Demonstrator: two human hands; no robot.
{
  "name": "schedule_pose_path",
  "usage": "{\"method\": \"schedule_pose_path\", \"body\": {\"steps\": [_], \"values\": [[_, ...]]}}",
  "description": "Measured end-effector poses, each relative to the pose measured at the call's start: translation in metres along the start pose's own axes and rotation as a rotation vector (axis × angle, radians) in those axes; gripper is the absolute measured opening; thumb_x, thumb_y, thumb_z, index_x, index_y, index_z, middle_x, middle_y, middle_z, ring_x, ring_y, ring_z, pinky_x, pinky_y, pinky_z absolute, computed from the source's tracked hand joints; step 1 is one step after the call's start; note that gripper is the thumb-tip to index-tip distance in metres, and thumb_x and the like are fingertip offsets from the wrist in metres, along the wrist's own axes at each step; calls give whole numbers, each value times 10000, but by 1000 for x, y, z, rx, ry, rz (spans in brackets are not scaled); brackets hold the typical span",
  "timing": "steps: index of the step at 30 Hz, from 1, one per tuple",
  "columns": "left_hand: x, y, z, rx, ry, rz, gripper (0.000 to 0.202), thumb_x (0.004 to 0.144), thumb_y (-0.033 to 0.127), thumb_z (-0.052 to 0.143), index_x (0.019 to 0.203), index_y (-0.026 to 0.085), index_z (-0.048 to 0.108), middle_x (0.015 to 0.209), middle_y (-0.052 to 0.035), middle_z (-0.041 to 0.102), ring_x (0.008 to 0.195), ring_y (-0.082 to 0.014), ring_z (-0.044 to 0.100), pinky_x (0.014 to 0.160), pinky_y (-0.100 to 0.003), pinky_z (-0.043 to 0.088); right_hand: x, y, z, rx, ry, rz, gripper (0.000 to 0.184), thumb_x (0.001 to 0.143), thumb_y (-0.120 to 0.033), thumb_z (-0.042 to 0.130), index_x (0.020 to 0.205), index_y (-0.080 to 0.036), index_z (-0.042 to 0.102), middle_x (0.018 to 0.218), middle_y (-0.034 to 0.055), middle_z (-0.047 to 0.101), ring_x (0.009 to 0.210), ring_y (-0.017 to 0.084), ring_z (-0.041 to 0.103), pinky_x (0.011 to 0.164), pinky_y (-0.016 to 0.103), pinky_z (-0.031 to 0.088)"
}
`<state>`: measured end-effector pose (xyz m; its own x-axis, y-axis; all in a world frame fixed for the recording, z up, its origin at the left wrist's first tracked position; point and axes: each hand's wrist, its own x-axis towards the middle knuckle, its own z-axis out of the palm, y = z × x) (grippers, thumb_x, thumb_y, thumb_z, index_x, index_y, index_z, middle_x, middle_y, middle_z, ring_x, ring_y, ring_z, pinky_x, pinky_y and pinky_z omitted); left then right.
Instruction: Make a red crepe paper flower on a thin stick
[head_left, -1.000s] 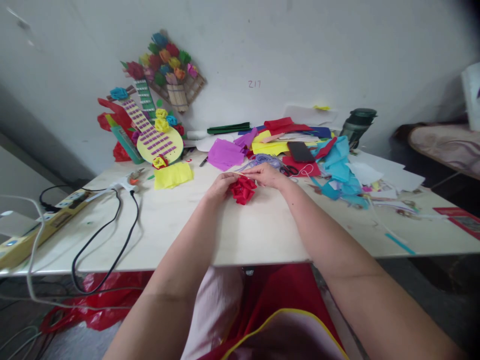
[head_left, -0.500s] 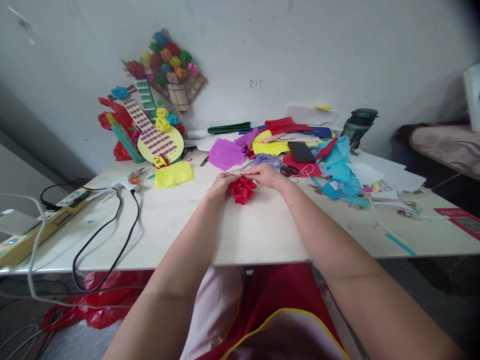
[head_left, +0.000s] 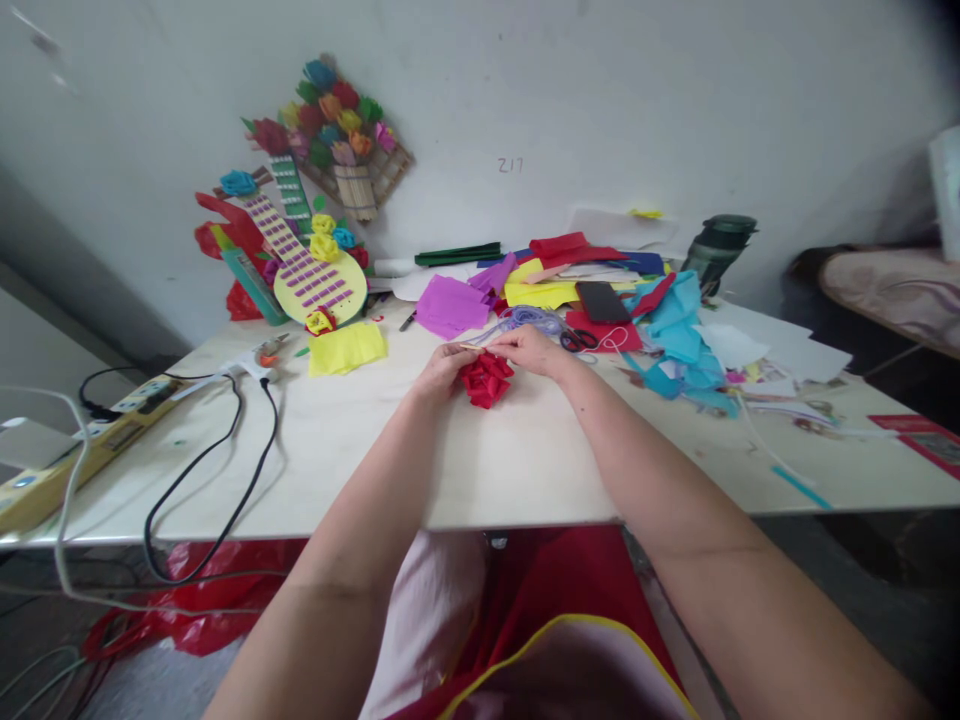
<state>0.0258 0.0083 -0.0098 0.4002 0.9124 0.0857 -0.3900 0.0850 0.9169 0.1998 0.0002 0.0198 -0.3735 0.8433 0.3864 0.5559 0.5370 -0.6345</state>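
Note:
A red crepe-paper flower (head_left: 486, 379) lies on the pale wooden table (head_left: 517, 470), between my two hands. My left hand (head_left: 441, 367) is curled against its left side, fingers pinched at its top. My right hand (head_left: 533, 349) rests on its upper right edge, fingers bent and closed on the paper. A thin stick or thread seems to run between the fingertips of both hands, too small to make out. Purple thread (head_left: 525, 320) lies just beyond my right hand.
Coloured paper sheets (head_left: 450, 305), a yellow sheet (head_left: 346, 350), scissors (head_left: 577, 340), a dark phone (head_left: 601, 302) and turquoise scraps (head_left: 679, 335) crowd the back. A paper guitar (head_left: 307, 270) with flowers leans on the wall. A power strip (head_left: 90, 440) and cables (head_left: 217, 480) lie left. A green bottle (head_left: 716, 250) stands right.
Almost nothing differs. Both hands stay on the red flower, with only slight finger movement; the view has shifted a touch.

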Motion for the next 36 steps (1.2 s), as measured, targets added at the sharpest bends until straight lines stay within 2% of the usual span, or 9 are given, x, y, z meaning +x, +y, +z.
{"method": "schedule_pose_path", "body": {"steps": [8, 15, 19, 24, 31, 36], "values": [[-1, 1, -2, 49, -47, -8, 171, 550, 168, 714, 697, 89, 677, 621, -65, 662, 545, -142, 578, 556, -259, 408, 1, 0, 2, 5, 28, 48, 188, 760, -207, 587, 797, -117, 747, 756, 67, 726, 694, 149, 616, 666, 252, 451], [-4, 3, 1, 84, -20, -9, 172, 545, 175, 697, 685, 79, 666, 612, -69, 652, 535, -138, 561, 546, -259, 398, 2, 0, 2, 125, 45, 48, 152, 711, -185, 625, 773, -130, 753, 784, 79, 733, 732, 171, 640, 727, 289, 486], [-4, 4, 1, 97, 0, -20, 150, 550, 170, 700, 665, 84, 652, 580, -56, 627, 517, -128, 539, 534, -255, 385, 2, 1, 1, 160, 82, 11, 91, 669, -180, 658, 692, -142, 737, 760, 68, 709, 728, 158, 616, 728, 290, 482], [-1, 2, -1, 89, 18, -43, 139, 608, 218, 707, 640, 102, 639, 555, -38, 598, 487, -110, 500, 502, -246, 359, 3, 3, 3, 196, 109, -15, 66, 628, -117, 645, 583, -144, 685, 761, 59, 674, 719, 129, 581, 691, 264, 469], [-2, 0, 2, 126, 3, -32, 259, 637, 304, 753, 613, 99, 596, 506, -19, 534, 441, -81, 446, 444, -221, 310, 4, 5, 7, 225, 111, 22, 60, 592, -92, 621, 559, -132, 651, 770, 51, 658, 668, 105, 551, 623, 238, 452], [-2, 0, 2, 158, 4, -36, 269, 635, 303, 761, 601, 98, 590, 476, -11, 516, 410, -74, 430, 423, -215, 297, 4, 5, 9, 269, 100, 88, 37, 575, -101, 628, 555, -128, 644, 748, 46, 659, 619, 93, 537, 583, 228, 438]]}}
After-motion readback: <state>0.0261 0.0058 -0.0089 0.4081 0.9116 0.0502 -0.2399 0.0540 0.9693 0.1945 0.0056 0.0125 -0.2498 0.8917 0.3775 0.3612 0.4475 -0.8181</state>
